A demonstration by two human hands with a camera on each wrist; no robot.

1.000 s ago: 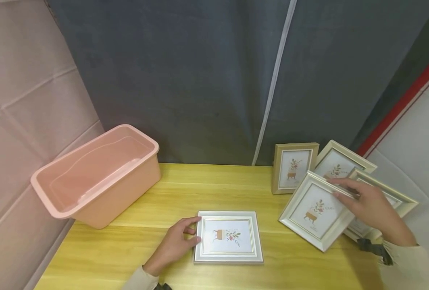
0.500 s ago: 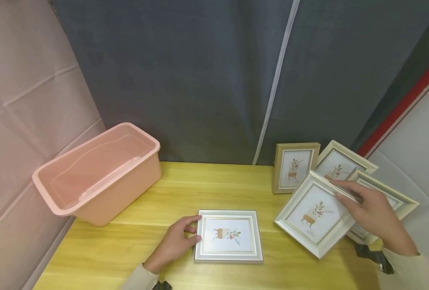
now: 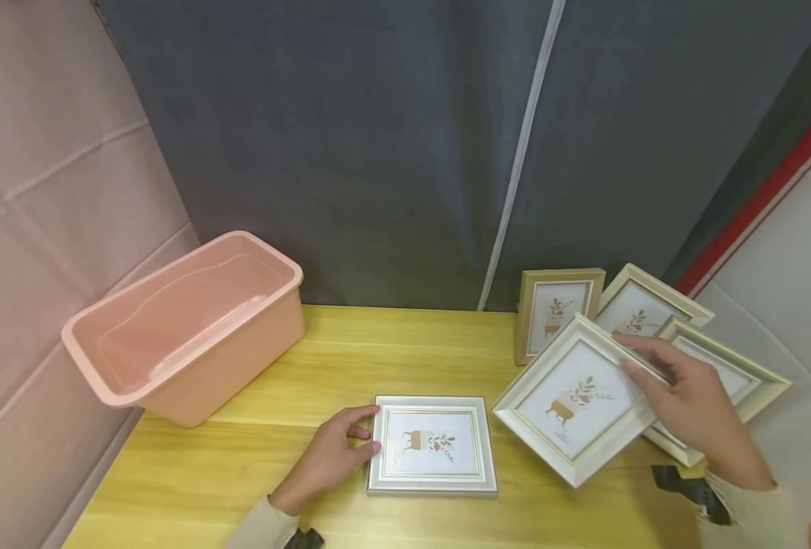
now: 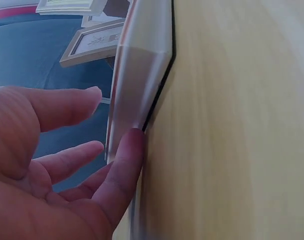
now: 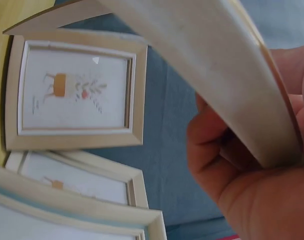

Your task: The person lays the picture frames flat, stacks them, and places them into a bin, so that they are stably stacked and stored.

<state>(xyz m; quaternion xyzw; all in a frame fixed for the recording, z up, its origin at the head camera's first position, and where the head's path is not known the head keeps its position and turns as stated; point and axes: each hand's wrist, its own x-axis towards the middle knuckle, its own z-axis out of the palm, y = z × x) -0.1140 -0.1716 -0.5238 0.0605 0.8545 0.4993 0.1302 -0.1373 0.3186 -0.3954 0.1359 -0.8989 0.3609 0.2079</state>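
Note:
My right hand [image 3: 687, 400] pinches a white picture frame [image 3: 573, 396] by its upper right edge. That frame is tilted, and its flower-pot print faces up toward the head camera. In the right wrist view the frame's pale side [image 5: 206, 75] runs between thumb and curled fingers. A silver-white picture frame [image 3: 433, 446] lies flat on the table at front middle. My left hand [image 3: 333, 457] is at its left edge with relaxed fingers. In the left wrist view one fingertip [image 4: 131, 142] touches the frame's side, while the thumb stays apart.
A tan picture frame [image 3: 559, 313] stands at the back right. Two cream frames, one behind [image 3: 642, 301] and one nearer [image 3: 735, 374], lean beside it, partly hidden by my right hand and its frame. A pink plastic bin [image 3: 220, 366] stands at the left, against the wall.
My right hand has drawn the white picture frame left and away from the leaning frames, uncovering more of them. My left hand and the flat frame stay in place.

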